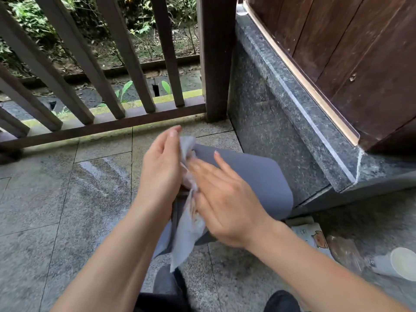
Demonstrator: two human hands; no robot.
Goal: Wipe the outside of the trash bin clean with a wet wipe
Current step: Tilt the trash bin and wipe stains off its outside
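Observation:
A grey trash bin [254, 176] stands on the stone floor right below me, beside the granite ledge. Over its left edge I hold a pale wet wipe [186, 235] between both hands, and its loose end hangs down the bin's side. My left hand [162, 167] is upright with the palm turned right, holding the wipe against its fingers; its thumb is hidden. My right hand [225, 199], blurred, lies flat with straight fingers pressed onto the wipe and the left palm. The bin's left side is mostly hidden behind my hands.
A dark wooden railing [101, 122] runs across the far side. A granite ledge [292, 104] and a wooden door [360, 64] close the right. A wet-wipe pack [313, 235], a clear bag and a white paper cup [403, 264] lie at the lower right.

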